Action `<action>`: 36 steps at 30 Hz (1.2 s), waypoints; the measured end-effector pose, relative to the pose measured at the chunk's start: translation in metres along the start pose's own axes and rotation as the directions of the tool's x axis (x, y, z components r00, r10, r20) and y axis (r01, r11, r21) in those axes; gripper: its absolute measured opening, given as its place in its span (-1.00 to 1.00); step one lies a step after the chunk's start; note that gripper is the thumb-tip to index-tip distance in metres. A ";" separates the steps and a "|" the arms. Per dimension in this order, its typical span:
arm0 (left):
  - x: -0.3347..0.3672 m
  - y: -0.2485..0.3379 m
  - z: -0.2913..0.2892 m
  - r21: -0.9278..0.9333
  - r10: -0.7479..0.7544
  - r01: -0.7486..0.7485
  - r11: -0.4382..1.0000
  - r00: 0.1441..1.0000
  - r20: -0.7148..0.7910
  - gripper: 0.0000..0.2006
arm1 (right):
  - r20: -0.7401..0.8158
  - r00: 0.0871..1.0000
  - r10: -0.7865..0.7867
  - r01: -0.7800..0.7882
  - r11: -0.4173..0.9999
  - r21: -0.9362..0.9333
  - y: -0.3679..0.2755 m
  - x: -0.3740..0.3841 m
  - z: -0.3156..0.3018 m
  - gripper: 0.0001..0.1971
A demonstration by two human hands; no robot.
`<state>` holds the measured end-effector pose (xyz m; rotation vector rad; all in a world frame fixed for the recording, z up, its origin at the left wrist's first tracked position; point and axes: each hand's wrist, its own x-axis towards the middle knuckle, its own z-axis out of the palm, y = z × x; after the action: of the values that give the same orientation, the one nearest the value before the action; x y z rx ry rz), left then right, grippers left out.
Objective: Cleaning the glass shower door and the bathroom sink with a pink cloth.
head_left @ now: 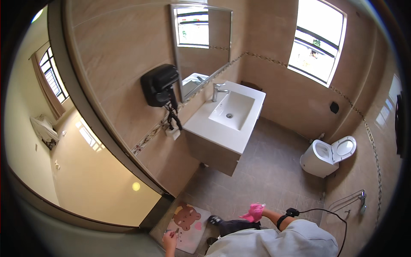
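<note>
At the lower left, my left hand is low over a pale bath mat with a brown bear and a pink heart on it. Its fingers are drawn together around something small and greyish, too small to name. My right arm reaches forward and left from the lower edge, with a black strap near the elbow. Crumpled, bright pink material covers my right hand; whether it is a worn glove or a held cloth I cannot tell. The fingers beneath are hidden.
Ahead is a white washbasin with a chrome tap. A black hair dryer hangs beside the mirror. On the right stand a toilet, lid raised, and a wall shower fitting. A doorway frame runs along the left.
</note>
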<state>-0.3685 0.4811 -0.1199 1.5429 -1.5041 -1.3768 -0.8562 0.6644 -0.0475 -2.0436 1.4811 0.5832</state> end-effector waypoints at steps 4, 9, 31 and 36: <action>0.030 0.103 0.084 0.224 0.242 -0.289 0.931 0.946 0.216 -0.90 | 0.127 0.985 0.120 -0.120 0.993 -0.007 0.072 -0.028 0.140 -0.54; 0.099 0.245 0.208 0.071 0.306 -0.352 0.933 0.884 0.354 -0.91 | -0.006 0.951 0.308 -0.307 0.949 0.076 0.121 -0.076 0.200 -0.55; 0.387 0.349 0.421 0.601 0.425 -0.416 0.682 0.895 0.136 -0.90 | -0.844 0.473 0.255 -0.032 0.962 0.273 0.504 -0.109 -0.244 -0.83; 0.400 0.368 0.428 0.591 0.480 -0.395 0.703 0.877 0.016 -0.90 | -0.864 0.475 0.165 0.342 0.870 0.354 0.559 -0.038 -0.354 -0.80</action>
<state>-0.9594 0.1344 -0.0217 1.4172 -2.1538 -0.5295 -1.3904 0.3232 0.1476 -2.0071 1.7414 -1.0388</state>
